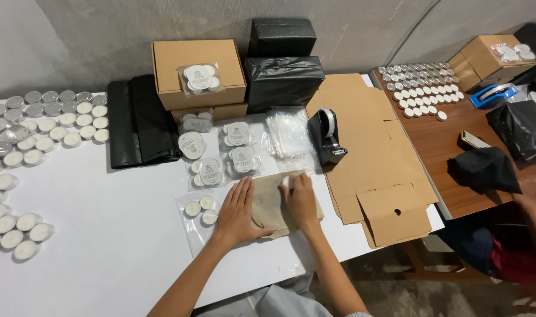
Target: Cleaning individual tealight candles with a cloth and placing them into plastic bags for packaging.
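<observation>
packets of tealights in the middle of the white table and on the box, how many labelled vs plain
Labelled packets: 6, one on the brown box and five on the white table
Plain packets: 1, three candles, beside the left hand
Total: 7

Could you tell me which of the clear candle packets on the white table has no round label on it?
The packet just beside the left hand, holding three bare white candles. The other packets, farther back, each carry a round white label.
</observation>
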